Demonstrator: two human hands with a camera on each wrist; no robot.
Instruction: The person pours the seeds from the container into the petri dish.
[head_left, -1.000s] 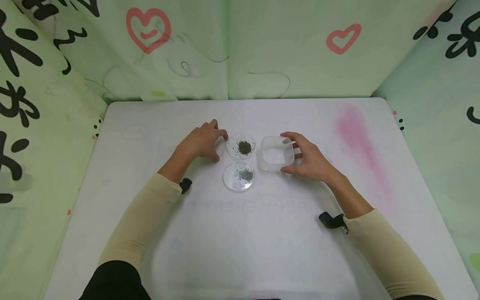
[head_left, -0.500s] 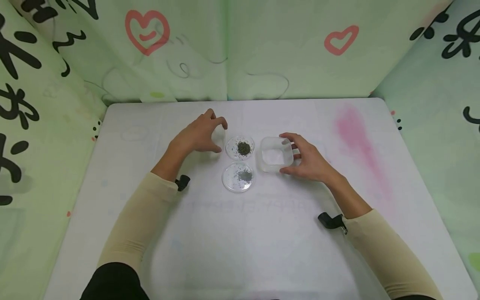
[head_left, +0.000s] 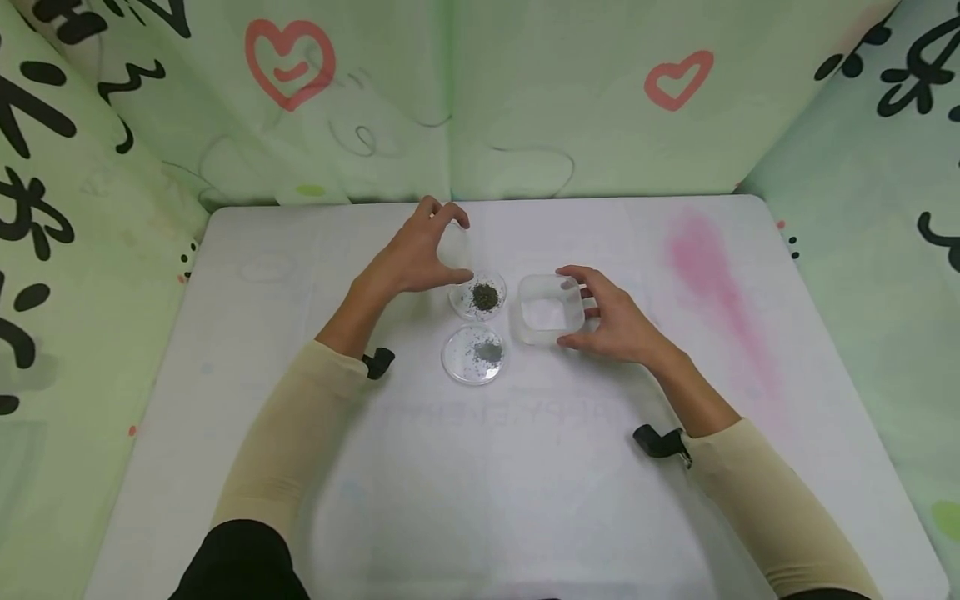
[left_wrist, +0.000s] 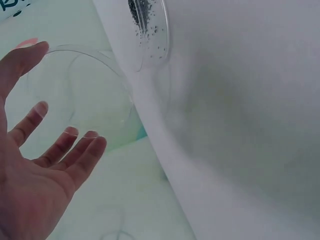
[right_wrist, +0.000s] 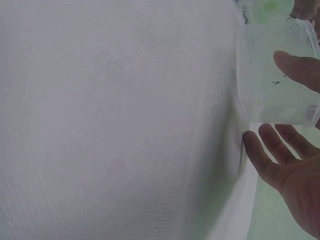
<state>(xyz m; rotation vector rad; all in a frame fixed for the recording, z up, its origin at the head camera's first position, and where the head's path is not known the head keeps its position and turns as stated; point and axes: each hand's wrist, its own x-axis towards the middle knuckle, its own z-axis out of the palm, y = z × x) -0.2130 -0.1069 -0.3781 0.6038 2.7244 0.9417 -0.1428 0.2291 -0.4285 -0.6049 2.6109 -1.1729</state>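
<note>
My left hand (head_left: 414,257) holds a clear round lid (left_wrist: 97,57) by its edge between thumb and fingers, tilted up off the table. The thumb tip overlaps the rim of a petri dish of dark green flakes (head_left: 485,297) in the head view; whether they touch I cannot tell. Nearer to me lies a second petri dish with grey bits (head_left: 490,352). My right hand (head_left: 618,321) grips the right side of a clear square plastic container (head_left: 551,335), thumb in front and fingers behind. A few dark specks show on the container in the right wrist view.
Everything stands on a white-covered table (head_left: 480,483) with a pink stain (head_left: 712,275) at the right. Green printed cloth (head_left: 450,108) walls off the back and both sides. Small black cameras (head_left: 658,442) are worn on the wrists.
My left hand has lifted the clear lid from beside the green-flake dish, then moved back and to the right with it. The right hand and the container have stayed in place.
</note>
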